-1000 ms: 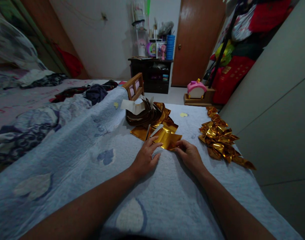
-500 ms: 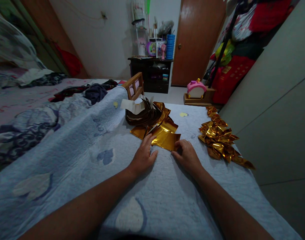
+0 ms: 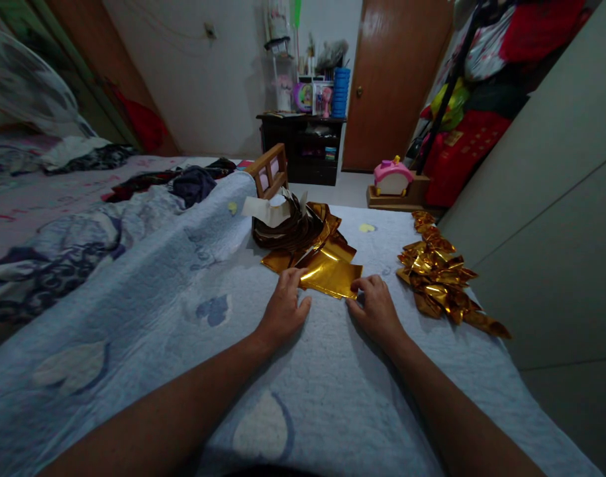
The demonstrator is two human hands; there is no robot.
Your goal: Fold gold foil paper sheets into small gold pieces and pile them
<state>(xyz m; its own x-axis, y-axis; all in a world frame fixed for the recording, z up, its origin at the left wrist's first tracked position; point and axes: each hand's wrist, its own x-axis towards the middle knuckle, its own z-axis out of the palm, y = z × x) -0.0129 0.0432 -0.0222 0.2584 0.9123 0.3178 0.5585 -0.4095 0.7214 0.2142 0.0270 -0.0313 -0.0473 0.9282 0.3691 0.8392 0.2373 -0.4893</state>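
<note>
A shiny gold foil paper sheet (image 3: 330,278) lies on the bed in front of me, at the near edge of a loose spread of similar sheets. My right hand (image 3: 377,308) has its thumb and fingertips at the sheet's right corner, closed on it. At the left end of the sheet, my left hand (image 3: 285,305) rests with fingertips on the foil and its thumb held apart. Behind the sheet stands a thick curled stack of paper (image 3: 283,228), dark brown at its edges with pale sheets on top. To the right sits a pile of folded gold foil pieces (image 3: 436,271).
A light blue quilt (image 3: 183,351) covers the bed. Bundled clothes (image 3: 193,182) lie to the left, and a small wooden rail (image 3: 267,171) stands behind the stack. A pink toy (image 3: 393,177) is beyond the bed, with a pale cabinet (image 3: 546,218) at right.
My right hand has shifted slightly right along with the sheet's right corner. The left hand stays at the sheet's left end. The whole view has moved a little.
</note>
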